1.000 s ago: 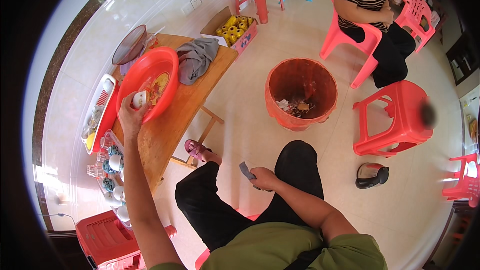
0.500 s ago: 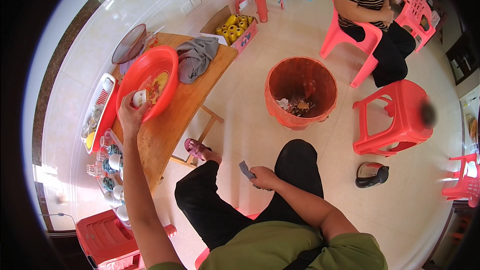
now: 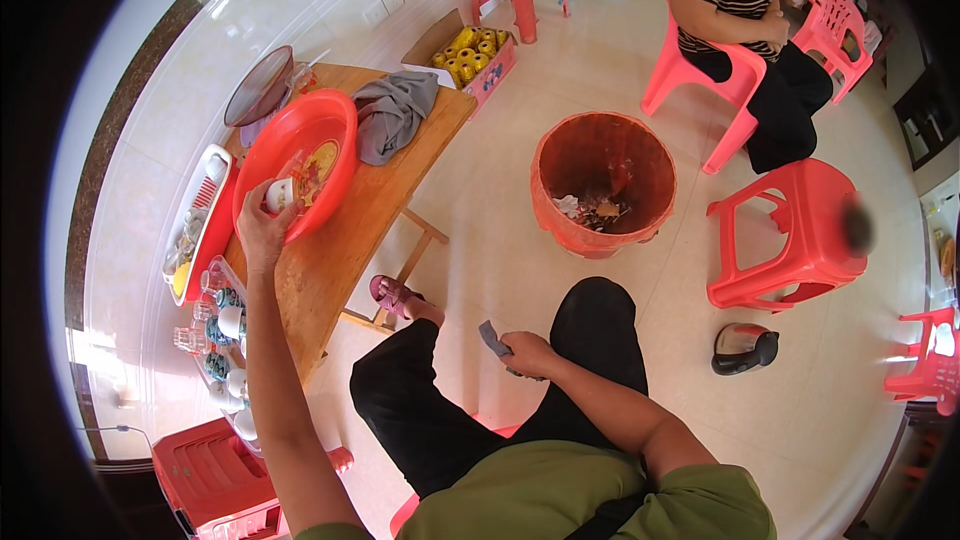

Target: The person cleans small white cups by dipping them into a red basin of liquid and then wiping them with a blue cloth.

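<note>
My left hand [image 3: 264, 224] is at the near rim of a red plastic basin [image 3: 335, 120], its fingers closed on a small white cup [image 3: 279, 195] just inside it. A patterned bottom shows in the basin, perhaps under water. The basin stands on a wooden table [image 3: 350, 240]. Over my lap, my right hand [image 3: 528, 354] is closed around a grey cloth [image 3: 491, 338], with one end sticking out past the fingers. Another grey cloth [image 3: 395, 115] lies crumpled on the table beside the basin.
Left of the basin are a red-and-white tray [image 3: 192, 225] and several cups and glasses [image 3: 222, 335]. A red bin [image 3: 600, 185] holding scraps stands ahead. On the right are a red stool [image 3: 785, 230] and a kettle [image 3: 744, 349] on the floor. A seated person [image 3: 720, 0] is beyond.
Almost everything stays in place. The view has shifted very slightly, and the cup in my left hand looks turned a little.
</note>
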`<action>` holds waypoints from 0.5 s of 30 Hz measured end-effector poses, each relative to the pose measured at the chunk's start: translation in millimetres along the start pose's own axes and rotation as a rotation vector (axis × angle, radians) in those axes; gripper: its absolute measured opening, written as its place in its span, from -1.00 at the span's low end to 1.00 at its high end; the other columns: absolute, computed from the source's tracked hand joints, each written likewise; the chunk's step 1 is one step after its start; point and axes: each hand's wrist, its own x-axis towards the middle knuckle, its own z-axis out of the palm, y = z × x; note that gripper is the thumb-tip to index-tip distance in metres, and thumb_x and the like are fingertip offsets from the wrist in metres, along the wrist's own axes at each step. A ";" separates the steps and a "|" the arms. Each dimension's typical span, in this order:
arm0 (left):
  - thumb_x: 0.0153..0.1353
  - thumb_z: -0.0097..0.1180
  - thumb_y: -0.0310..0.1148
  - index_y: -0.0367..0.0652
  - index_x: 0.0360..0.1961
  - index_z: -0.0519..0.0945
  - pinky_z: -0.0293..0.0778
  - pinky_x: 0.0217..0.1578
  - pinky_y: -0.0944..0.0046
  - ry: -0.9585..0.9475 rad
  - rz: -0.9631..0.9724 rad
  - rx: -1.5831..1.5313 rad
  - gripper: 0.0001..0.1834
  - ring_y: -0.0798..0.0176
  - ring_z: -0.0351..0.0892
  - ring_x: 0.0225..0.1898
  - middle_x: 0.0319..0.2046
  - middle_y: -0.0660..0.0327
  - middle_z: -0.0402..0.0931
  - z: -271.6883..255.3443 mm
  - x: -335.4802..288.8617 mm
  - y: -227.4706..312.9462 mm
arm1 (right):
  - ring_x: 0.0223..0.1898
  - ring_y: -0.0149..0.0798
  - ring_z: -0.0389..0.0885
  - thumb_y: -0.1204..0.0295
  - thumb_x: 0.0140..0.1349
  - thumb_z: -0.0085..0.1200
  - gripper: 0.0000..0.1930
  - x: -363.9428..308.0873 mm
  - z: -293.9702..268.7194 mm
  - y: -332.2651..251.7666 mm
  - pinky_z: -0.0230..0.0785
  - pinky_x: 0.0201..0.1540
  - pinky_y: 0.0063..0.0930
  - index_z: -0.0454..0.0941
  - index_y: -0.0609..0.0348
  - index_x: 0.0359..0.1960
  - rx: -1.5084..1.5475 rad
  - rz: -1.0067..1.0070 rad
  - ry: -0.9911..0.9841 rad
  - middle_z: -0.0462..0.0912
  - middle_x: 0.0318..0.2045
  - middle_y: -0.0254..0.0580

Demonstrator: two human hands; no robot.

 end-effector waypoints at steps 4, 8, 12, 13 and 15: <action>-0.18 0.41 -0.29 -0.25 -0.15 0.57 0.46 -0.19 0.25 -0.002 -0.002 -0.004 -0.48 0.18 0.57 -0.27 -0.29 0.11 0.56 1.3 0.2 2.7 | -0.76 -0.25 0.49 0.44 0.08 -0.09 -0.91 -1.4 -1.3 0.0 0.36 -0.65 -0.32 0.45 0.12 -0.40 0.002 0.006 0.010 0.52 -0.71 -0.26; -0.18 0.41 -0.30 -0.25 -0.14 0.57 0.46 -0.18 0.25 0.009 0.009 0.005 -0.49 0.17 0.57 -0.27 -0.30 0.10 0.56 0.1 -0.8 1.8 | -0.76 -0.24 0.49 0.44 0.08 -0.09 -0.91 -3.6 -2.7 -2.1 0.36 -0.67 -0.31 0.45 0.12 -0.41 0.013 0.011 0.000 0.52 -0.71 -0.25; -0.18 0.41 -0.31 -0.26 -0.15 0.57 0.47 -0.19 0.25 0.020 0.010 -0.001 -0.49 0.17 0.57 -0.27 -0.31 0.09 0.57 0.6 -1.7 2.1 | -0.76 -0.23 0.49 0.43 0.08 -0.08 -0.91 -0.5 0.8 3.4 0.35 -0.69 -0.30 0.45 0.11 -0.42 0.017 -0.013 0.016 0.51 -0.71 -0.23; -0.18 0.41 -0.31 -0.26 -0.15 0.57 0.48 -0.20 0.25 0.022 0.008 0.009 -0.49 0.18 0.58 -0.28 -0.31 0.08 0.57 1.3 -1.7 -0.9 | -0.77 -0.23 0.48 0.43 0.08 -0.08 -0.91 1.2 2.6 5.4 0.35 -0.69 -0.30 0.45 0.12 -0.42 0.021 -0.019 0.025 0.51 -0.72 -0.23; -0.18 0.41 -0.31 -0.26 -0.16 0.57 0.48 -0.21 0.25 0.026 -0.005 0.013 -0.50 0.19 0.58 -0.28 -0.31 0.07 0.57 2.4 -1.9 -5.9 | -0.77 -0.23 0.48 0.42 0.08 -0.08 -0.91 4.1 4.9 11.0 0.35 -0.70 -0.28 0.45 0.12 -0.41 0.026 -0.038 0.035 0.50 -0.72 -0.22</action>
